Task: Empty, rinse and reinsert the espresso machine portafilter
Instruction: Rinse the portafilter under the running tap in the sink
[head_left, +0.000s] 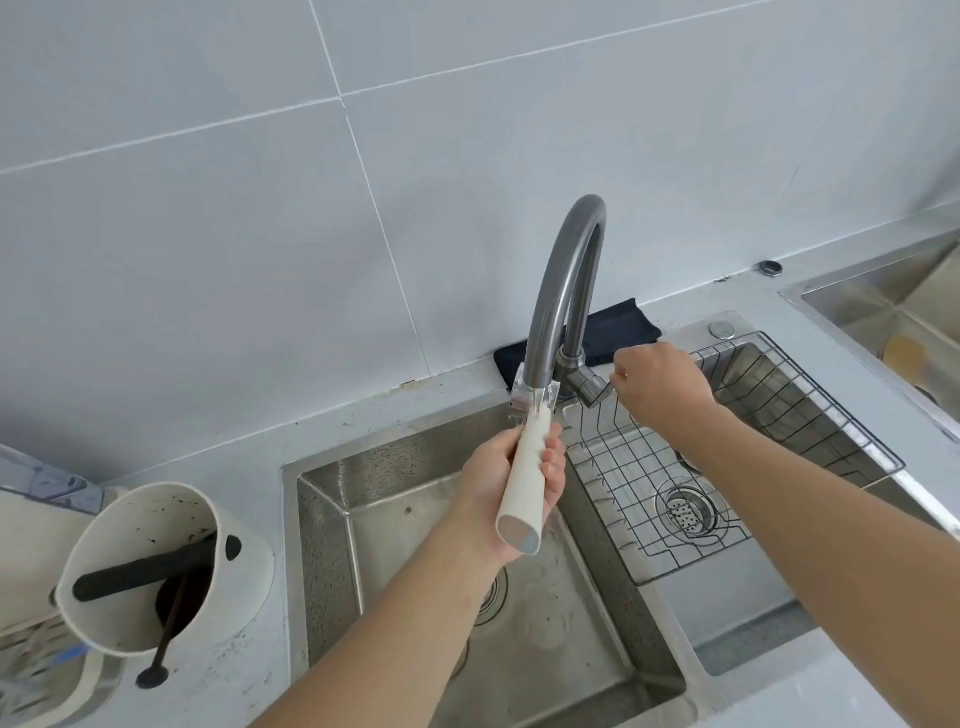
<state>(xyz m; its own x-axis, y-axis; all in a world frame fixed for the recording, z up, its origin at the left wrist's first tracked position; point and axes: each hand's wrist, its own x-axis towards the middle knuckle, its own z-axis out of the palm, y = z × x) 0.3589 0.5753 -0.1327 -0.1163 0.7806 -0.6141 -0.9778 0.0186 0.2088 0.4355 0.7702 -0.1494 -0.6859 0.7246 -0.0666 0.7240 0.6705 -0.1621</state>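
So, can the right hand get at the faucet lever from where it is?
Probably yes. The right hand is already at the faucet lever, fingers curled beside it with nothing between them. The left hand holds the portafilter under the spout, clear of that path.

white knock box (156, 566), wire rack (737, 457), dark cloth (618, 327), grey tiled wall (260, 208)

No readable text, label, brand, number or sign anywhere in view. The cream handle (522, 486), the grey tap (566, 280) and the cream bin (171, 566) carry no lettering. Wall tiles (208, 208) are plain.
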